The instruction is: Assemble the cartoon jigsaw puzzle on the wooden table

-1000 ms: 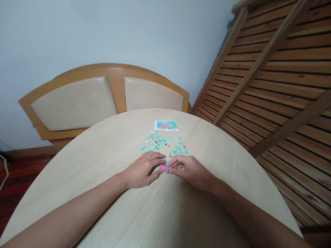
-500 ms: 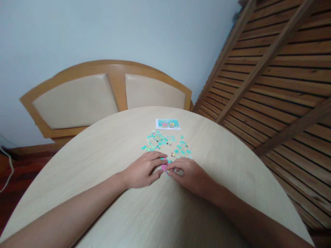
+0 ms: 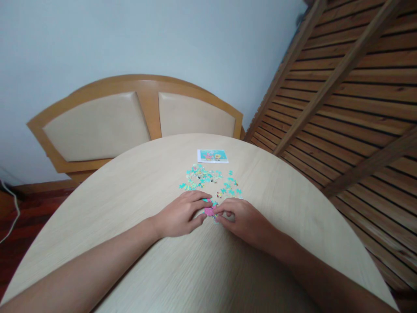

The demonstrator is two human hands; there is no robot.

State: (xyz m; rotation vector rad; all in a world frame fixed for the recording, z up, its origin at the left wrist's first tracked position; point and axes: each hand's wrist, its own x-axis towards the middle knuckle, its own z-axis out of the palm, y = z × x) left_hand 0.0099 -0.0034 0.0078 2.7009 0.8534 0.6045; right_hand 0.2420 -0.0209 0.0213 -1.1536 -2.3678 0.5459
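Note:
A small joined patch of jigsaw puzzle (image 3: 210, 211), pink with bits of turquoise, lies on the table between my hands. My left hand (image 3: 184, 214) steadies it from the left, fingertips on its upper edge and thumb at its lower left. At its right side, my right hand (image 3: 239, 217) has thumb and forefinger closed in a pinch on a puzzle piece, mostly hidden by the fingertips. Beyond the hands lie loose puzzle pieces (image 3: 202, 174), mainly turquoise and yellow. A smaller scatter of turquoise pieces (image 3: 230, 188) is to the right.
Behind the pieces is a picture card (image 3: 213, 156) with a pink and a yellow cartoon figure. Everything rests on a round pale wooden table (image 3: 137, 269). A padded wooden chair back (image 3: 97, 126) stands at the far edge, and a slatted wooden panel (image 3: 345, 95) leans on the right.
My right hand has shifted slightly right, so more of the pink patch shows. My left hand stays almost still. The whole view has shifted a little.

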